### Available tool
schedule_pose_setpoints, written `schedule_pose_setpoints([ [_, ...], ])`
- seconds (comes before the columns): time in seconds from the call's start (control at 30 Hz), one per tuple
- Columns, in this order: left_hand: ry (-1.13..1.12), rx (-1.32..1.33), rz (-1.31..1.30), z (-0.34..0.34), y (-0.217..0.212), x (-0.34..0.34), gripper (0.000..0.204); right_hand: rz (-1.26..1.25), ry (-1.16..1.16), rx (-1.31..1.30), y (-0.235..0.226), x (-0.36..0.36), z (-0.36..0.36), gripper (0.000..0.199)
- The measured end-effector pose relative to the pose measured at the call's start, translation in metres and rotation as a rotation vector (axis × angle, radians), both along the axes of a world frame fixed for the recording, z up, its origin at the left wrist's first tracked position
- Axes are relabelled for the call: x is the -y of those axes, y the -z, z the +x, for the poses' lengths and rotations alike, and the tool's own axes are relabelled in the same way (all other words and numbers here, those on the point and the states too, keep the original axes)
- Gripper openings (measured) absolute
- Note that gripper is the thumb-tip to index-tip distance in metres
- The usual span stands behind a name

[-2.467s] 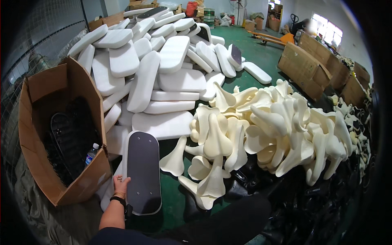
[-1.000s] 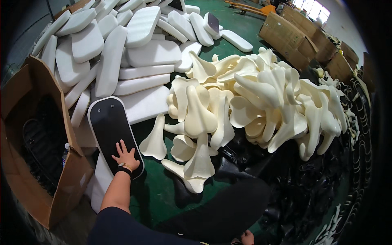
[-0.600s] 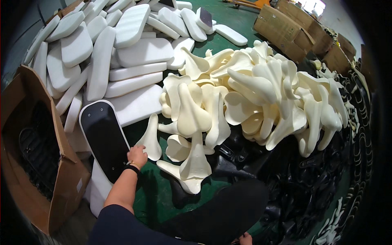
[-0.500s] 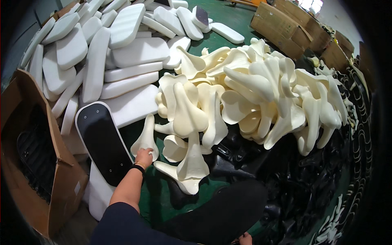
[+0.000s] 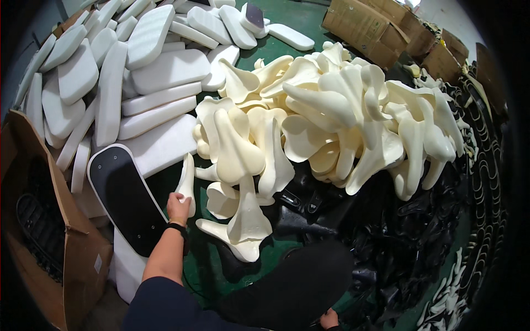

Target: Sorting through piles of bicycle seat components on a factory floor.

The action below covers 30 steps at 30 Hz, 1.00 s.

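Note:
My left hand (image 5: 177, 209), with a dark band at the wrist, grips the wide end of a cream foam bicycle saddle pad (image 5: 186, 180). The pad stands narrow end away from me, turned so its edge shows. Just to its right, other cream saddle pads (image 5: 249, 220) lie at the near side of a large heap. Low at the bottom edge is my right hand (image 5: 329, 319), fingers curled; what they hold, if anything, is hidden. A broad black shape (image 5: 298, 281), seemingly my clothed leg, lies between my arms.
White foam cushions (image 5: 171, 69) are piled at the far left. A black-backed cushion (image 5: 126, 193) leans beside an open cardboard box (image 5: 88, 248). Glossy black covers (image 5: 381, 248) spread at the right over green floor. More cartons (image 5: 364, 30) stand at the back.
My left hand has tilted the saddle pad, so it shows its narrow side instead of its broad face. The whole view has shifted slightly. More of my right hand shows.

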<state>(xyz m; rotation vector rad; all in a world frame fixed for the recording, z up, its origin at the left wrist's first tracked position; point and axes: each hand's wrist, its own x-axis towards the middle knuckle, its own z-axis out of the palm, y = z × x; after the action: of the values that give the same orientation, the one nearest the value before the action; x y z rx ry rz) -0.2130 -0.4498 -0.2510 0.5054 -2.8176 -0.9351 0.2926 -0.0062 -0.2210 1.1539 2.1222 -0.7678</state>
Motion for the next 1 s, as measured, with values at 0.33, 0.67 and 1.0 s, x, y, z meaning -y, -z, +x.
schedule_pose_setpoints([
  [0.33,0.114,0.113,1.750,0.048,-0.127,-0.008,0.038,-0.256,0.712,-0.489,-0.009,-0.033,-0.013,0.031],
  [0.67,0.981,0.648,1.919,0.105,-0.292,-0.199,0.051,-0.600,0.701,-1.334,-0.238,-0.027,-0.113,0.048],
  [1.0,1.765,0.970,1.289,0.195,-0.400,-0.338,0.057,-1.051,0.788,-1.743,-0.325,-0.039,-0.078,0.072],
])
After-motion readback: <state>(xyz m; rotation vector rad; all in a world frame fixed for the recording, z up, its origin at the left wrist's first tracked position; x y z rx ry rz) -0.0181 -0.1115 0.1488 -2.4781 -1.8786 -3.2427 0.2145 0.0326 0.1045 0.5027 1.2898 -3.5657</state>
